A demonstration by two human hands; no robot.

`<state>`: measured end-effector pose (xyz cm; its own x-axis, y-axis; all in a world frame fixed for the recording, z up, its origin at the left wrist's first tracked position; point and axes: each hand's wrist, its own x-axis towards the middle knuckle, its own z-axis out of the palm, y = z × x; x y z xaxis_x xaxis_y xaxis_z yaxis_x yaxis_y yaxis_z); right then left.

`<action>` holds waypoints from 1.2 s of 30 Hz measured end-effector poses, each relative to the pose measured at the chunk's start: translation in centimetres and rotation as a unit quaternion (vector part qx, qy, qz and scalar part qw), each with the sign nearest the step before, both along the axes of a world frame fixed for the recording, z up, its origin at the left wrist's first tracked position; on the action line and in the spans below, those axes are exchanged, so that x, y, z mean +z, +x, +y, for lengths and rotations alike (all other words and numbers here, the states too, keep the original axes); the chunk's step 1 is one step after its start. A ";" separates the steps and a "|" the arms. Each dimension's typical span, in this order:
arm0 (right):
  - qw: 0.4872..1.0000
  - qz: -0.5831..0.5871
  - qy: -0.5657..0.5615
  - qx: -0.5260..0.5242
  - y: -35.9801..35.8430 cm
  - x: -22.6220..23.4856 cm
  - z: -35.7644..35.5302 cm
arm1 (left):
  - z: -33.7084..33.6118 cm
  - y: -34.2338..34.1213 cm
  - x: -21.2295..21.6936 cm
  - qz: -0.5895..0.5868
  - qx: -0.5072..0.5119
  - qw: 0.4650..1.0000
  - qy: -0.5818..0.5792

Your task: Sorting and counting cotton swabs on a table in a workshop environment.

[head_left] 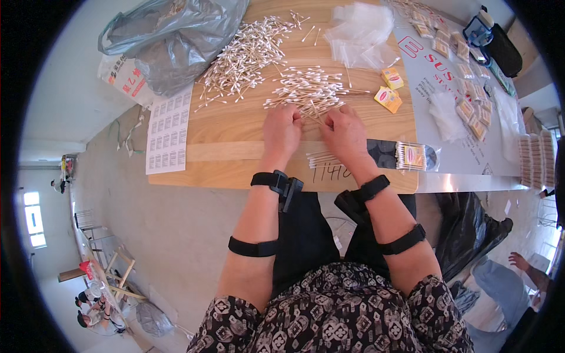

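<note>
Both of my hands are at the near edge of a loose pile of cotton swabs (312,87) on the wooden table. My left hand (282,129) is closed, its fingertips pinching swabs at the pile's left side. Opposite it, my right hand (344,134) is curled with thumb and fingers together on swabs; the exact number in either hand is hidden. A small row of swabs (322,159) lies partly beneath my right wrist. Right of that wrist is a clear pack of swabs (411,156) with a yellow and red card.
A larger swab heap (250,56) lies behind, beside a grey plastic bag (176,53). Clear bags (362,32) and yellow cards (388,99) lie to the right. Filled packs (474,112) cover the grey side surface. A printed label sheet (169,132) is at left.
</note>
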<state>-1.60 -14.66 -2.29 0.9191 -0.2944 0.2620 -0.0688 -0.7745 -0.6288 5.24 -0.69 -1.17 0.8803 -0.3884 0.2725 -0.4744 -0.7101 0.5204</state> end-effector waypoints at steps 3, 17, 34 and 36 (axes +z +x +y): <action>0.996 -0.002 0.074 0.059 -1.3 0.3 -1.3 | 0.2 0.2 0.4 0.067 -0.001 0.998 -0.009; 0.987 -0.040 0.127 0.091 -2.7 -0.3 -2.7 | 1.1 -3.1 0.3 -0.009 -0.094 0.994 -0.062; 0.989 -0.034 0.140 0.020 -2.5 -0.5 -2.6 | 0.0 -4.5 0.7 0.022 -0.112 0.993 0.000; 0.990 -0.032 0.137 0.028 -2.5 -0.4 -2.4 | 0.2 -4.5 0.9 0.036 -0.137 0.990 -0.004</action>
<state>-4.09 -17.04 -2.66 0.9201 -0.3111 0.2380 0.0164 -0.5766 -0.8169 0.74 -0.54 -0.32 0.7589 -0.6136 0.2181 -0.6108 -0.5545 0.5651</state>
